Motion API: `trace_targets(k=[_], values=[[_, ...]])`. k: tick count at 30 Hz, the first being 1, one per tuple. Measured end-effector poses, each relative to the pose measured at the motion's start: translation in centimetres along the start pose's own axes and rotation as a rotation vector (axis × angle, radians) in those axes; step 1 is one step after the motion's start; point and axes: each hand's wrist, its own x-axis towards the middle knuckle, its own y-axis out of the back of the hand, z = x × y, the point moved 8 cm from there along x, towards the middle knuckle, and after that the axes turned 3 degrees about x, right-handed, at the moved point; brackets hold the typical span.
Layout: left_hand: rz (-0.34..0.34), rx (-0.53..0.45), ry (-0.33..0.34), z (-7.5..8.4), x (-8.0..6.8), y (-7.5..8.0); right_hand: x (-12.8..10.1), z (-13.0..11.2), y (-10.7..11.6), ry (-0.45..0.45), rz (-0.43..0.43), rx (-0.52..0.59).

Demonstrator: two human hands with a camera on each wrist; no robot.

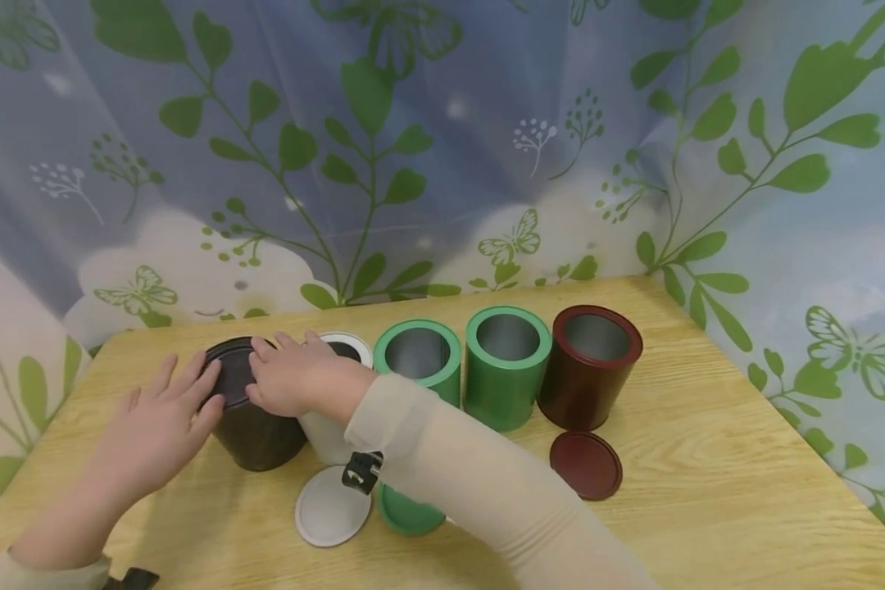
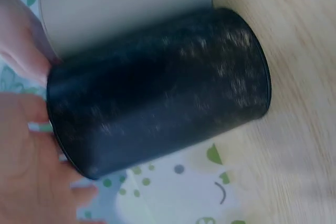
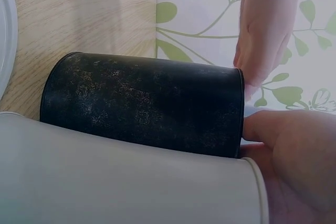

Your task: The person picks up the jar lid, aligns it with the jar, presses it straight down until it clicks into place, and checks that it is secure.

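A black can (image 1: 260, 438) stands at the left end of a row of cans, its black lid (image 1: 234, 378) lying on top. Fingers spread, my left hand (image 1: 151, 430) touches the lid along its left edge. From the other side my right hand (image 1: 298, 375) reaches across, fingertips at the lid's right edge, its palm over the neighbouring white can (image 1: 329, 438). In the left wrist view, the black can (image 2: 163, 93) shows scuffed marks near its base. The right wrist view has both hands at the top end of the black can (image 3: 142, 103).
Right of the white can stand two green cans (image 1: 505, 397) and a dark red can (image 1: 584, 385), all uncovered. In front lie a white lid (image 1: 332, 506), a green lid (image 1: 410, 510) partly under my right sleeve, and a dark red lid (image 1: 586, 465). A printed curtain (image 1: 442, 188) hangs behind the wooden table.
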Motion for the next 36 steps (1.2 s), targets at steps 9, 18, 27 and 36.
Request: trace_targets(k=[9,18,27,36], values=[[-0.038,-0.1,-0.159,0.8,1.1,0.3,0.0,-0.1,-0.1,-0.002,-0.005,0.013],[0.002,-0.066,-0.2,1.6,1.5,0.6,-0.3,0.0,-0.1,-0.004,-0.009,0.015],[0.003,-0.057,-0.178,1.2,1.5,0.5,-0.4,0.0,0.0,-0.01,-0.005,0.005],[0.007,-0.006,-0.077,0.2,0.7,0.5,-0.3,-0.1,0.0,-0.02,0.004,0.012]])
